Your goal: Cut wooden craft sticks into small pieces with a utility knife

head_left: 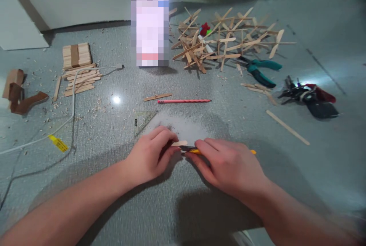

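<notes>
My left hand (157,148) is closed round a pale wooden stick (180,143), whose rounded end sticks out past the fingertips. In my right hand (225,158) is a yellow utility knife (195,151), gripped between thumb and fingers. Its dark blade lies against or very near the stick, between the two hands; the exact contact is too small to tell. Beyond the hands lie a red pencil (184,101), another wooden stick (158,97) and a clear set square (143,121).
Crossed sticks (225,42) spread across the back, beside teal pliers (264,74). Keys (307,95) lie at right. A bundle of sticks (76,56) and a white cable (74,93) are at left. A blurred upright rectangle (151,28) stands at the back.
</notes>
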`<action>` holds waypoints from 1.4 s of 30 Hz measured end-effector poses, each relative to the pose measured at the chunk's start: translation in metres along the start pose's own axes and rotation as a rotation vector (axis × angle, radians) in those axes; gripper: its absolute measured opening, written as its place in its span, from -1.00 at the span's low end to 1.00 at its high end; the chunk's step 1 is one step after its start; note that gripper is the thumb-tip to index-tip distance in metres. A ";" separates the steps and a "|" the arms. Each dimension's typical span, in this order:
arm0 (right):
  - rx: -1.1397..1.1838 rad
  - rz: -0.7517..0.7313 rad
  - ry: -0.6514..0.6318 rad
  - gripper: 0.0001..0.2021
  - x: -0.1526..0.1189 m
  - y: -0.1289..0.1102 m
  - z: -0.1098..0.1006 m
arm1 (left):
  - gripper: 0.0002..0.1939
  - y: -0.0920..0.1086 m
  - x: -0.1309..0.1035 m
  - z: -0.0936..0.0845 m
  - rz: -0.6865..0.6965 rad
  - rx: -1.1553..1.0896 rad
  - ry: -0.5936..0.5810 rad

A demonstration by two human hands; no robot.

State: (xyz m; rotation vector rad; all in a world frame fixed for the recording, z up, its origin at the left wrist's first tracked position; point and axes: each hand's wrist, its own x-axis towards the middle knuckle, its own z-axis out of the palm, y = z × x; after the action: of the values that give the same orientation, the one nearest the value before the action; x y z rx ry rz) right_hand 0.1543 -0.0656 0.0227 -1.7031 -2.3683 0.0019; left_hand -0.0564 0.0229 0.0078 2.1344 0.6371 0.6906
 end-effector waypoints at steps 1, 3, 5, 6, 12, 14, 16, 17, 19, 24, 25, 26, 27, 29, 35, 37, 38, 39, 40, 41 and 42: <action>0.007 0.000 0.001 -0.60 0.000 0.000 0.000 | -0.92 0.000 0.000 0.000 0.019 0.017 -0.001; 0.017 0.001 -0.007 -0.61 0.000 0.000 -0.002 | -0.90 0.000 -0.001 0.002 0.057 0.056 0.008; 0.024 0.001 -0.022 -0.63 0.000 0.000 -0.003 | -0.90 0.001 -0.003 0.005 0.079 0.090 0.034; 0.028 0.000 -0.032 -0.64 0.000 -0.001 -0.004 | -0.90 0.002 -0.004 0.007 0.083 0.106 0.052; -0.034 0.028 -0.069 -0.62 -0.004 -0.002 -0.005 | -0.91 -0.002 -0.005 0.000 -0.036 0.195 0.309; -0.043 0.036 -0.066 -0.60 -0.006 0.001 -0.007 | -0.92 -0.009 -0.001 -0.009 -0.137 0.198 0.444; 0.028 0.059 -0.054 -0.61 -0.007 0.006 -0.010 | -0.91 -0.014 0.002 -0.014 -0.220 0.031 0.499; 0.086 0.083 -0.055 -0.62 -0.007 0.008 -0.013 | -0.90 -0.015 0.003 -0.014 -0.248 -0.102 0.438; 0.221 0.141 -0.095 -0.63 -0.007 0.014 -0.017 | -0.86 -0.015 0.003 -0.010 -0.258 -0.199 0.360; 0.422 0.279 -0.133 -0.76 -0.008 0.026 -0.019 | -0.93 -0.012 0.003 0.002 -0.298 -0.540 0.252; 0.446 0.294 -0.142 -0.81 -0.009 0.027 -0.018 | -0.90 -0.012 0.003 0.002 -0.306 -0.620 0.237; 0.464 0.302 -0.150 -0.83 -0.009 0.028 -0.018 | -0.84 -0.013 0.003 0.002 -0.315 -0.672 0.227; 0.477 0.309 -0.152 -0.84 -0.010 0.029 -0.018 | -0.76 -0.014 0.004 0.002 -0.326 -0.693 0.222; 0.492 0.324 -0.140 -0.82 -0.011 0.030 -0.017 | -0.62 -0.015 0.004 0.002 -0.366 -0.712 0.214; 0.607 0.414 -0.157 -0.80 -0.016 0.032 -0.016 | -0.89 -0.012 0.006 0.001 -0.474 -0.609 0.205; 0.741 0.439 -0.185 -0.83 -0.020 0.033 -0.016 | -0.96 -0.011 0.006 0.000 -0.462 -0.459 0.176; 0.824 0.454 -0.211 -0.84 -0.022 0.034 -0.016 | -0.94 -0.010 0.006 0.000 -0.446 -0.388 0.168; 0.911 0.471 -0.245 -0.84 -0.025 0.034 -0.016 | -0.92 -0.010 0.006 -0.001 -0.428 -0.331 0.164; 0.989 0.490 -0.277 -0.83 -0.026 0.035 -0.015 | -0.90 -0.010 0.006 -0.001 -0.419 -0.294 0.162; 1.047 0.507 -0.303 -0.82 -0.028 0.034 -0.016 | -0.90 -0.009 0.007 -0.001 -0.417 -0.274 0.162; 1.078 0.518 -0.317 -0.81 -0.028 0.033 -0.016 | -0.90 -0.009 0.007 -0.001 -0.417 -0.266 0.162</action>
State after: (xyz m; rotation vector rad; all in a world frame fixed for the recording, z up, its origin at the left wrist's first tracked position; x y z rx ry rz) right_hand 0.1971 -0.0831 0.0291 -1.6533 -1.4397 1.4101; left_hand -0.0540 0.0332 0.0026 1.6437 0.9844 0.6750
